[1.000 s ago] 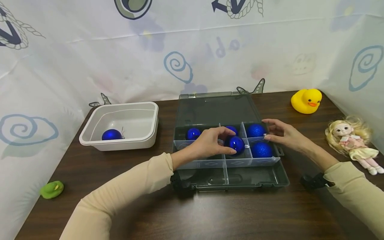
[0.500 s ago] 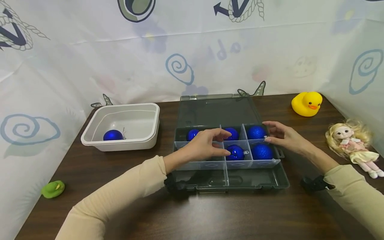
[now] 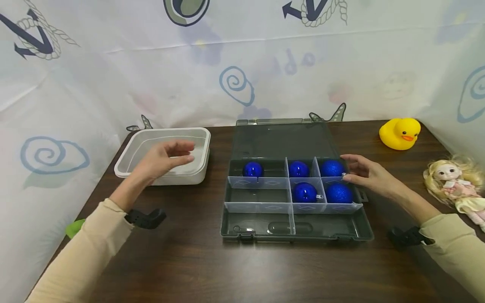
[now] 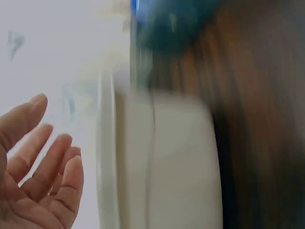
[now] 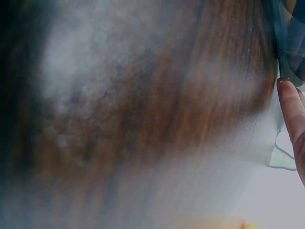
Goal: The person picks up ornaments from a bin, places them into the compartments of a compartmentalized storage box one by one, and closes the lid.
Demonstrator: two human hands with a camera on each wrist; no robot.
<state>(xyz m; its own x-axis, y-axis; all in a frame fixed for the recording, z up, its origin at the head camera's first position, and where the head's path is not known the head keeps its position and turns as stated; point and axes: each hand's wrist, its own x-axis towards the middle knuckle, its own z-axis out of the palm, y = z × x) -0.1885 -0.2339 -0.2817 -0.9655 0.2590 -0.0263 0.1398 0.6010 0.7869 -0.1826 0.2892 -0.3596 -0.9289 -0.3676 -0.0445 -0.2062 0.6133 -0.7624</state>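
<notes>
In the head view my left hand (image 3: pixel 166 158) hovers at the white plastic tub (image 3: pixel 202 170), fingers spread and holding nothing. The hand hides the tub's inside, where no ball shows. My right hand (image 3: pixel 365 172) touches the right edge of the open grey compartment box (image 3: pixel 257 229) with its fingertips. Inside the box, a shiny blue bauble (image 3: pixel 252 169) sits in the wide back-left compartment. Two more shiny baubles are in the middle column, a back bauble (image 3: pixel 298 169) and a front bauble (image 3: pixel 304 192). The right column holds a glittery back bauble (image 3: pixel 332 168) and a glittery front bauble (image 3: pixel 339 192).
A yellow rubber duck (image 3: pixel 401 134) stands at the back right, with a blond doll (image 3: pixel 458 183) lying in front of it. A green toy (image 3: pixel 73 228), partly hidden by my left sleeve, is at the left table edge. Printed cloth (image 3: pixel 265 63) hangs behind the table.
My left hand has let go of a shiny bauble, now in the middle compartment, and moved left to the tub. The right hand has stayed at the box's edge. The view shifted slightly.
</notes>
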